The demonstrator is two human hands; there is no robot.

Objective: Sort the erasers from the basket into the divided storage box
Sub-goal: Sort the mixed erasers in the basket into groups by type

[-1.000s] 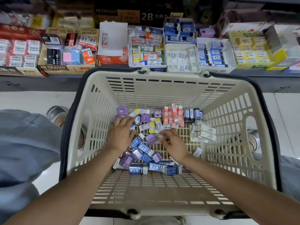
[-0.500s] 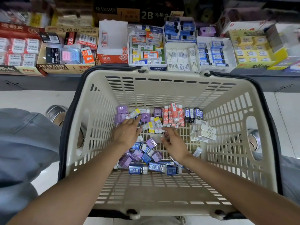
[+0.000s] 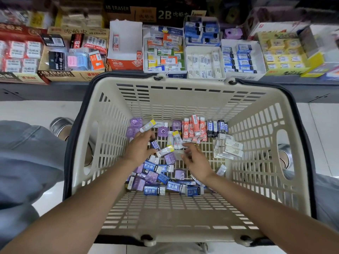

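Note:
A beige plastic basket (image 3: 183, 99) holds several erasers: purple ones (image 3: 135, 123), red-sleeved ones (image 3: 194, 129), black-and-blue ones (image 3: 217, 128), white ones (image 3: 233, 147) and blue-sleeved ones (image 3: 154, 190). My left hand (image 3: 139, 149) is down in the pile with its fingers curled. It grips a white yellow-tipped eraser (image 3: 166, 150), and a small blue eraser (image 3: 155, 145) sits against its fingers. My right hand (image 3: 197, 160) hovers beside it, fingers loosely bent, fingertips touching white erasers (image 3: 178, 143). Open divided eraser boxes (image 3: 186, 57) stand on the shelf behind the basket.
The shelf row holds cardboard display boxes: a brown 4B box (image 3: 56, 73) at the left, a nearly bare red 2B box (image 3: 124, 64) and a yellow box (image 3: 286, 70) at the right. Denim-clad knees flank the basket, with shoes (image 3: 60, 125) on the white floor.
My left hand has slid right and forward across the pile and curled round the yellow-tipped eraser, which has shifted down toward the middle. My right hand has crept forward toward the white erasers.

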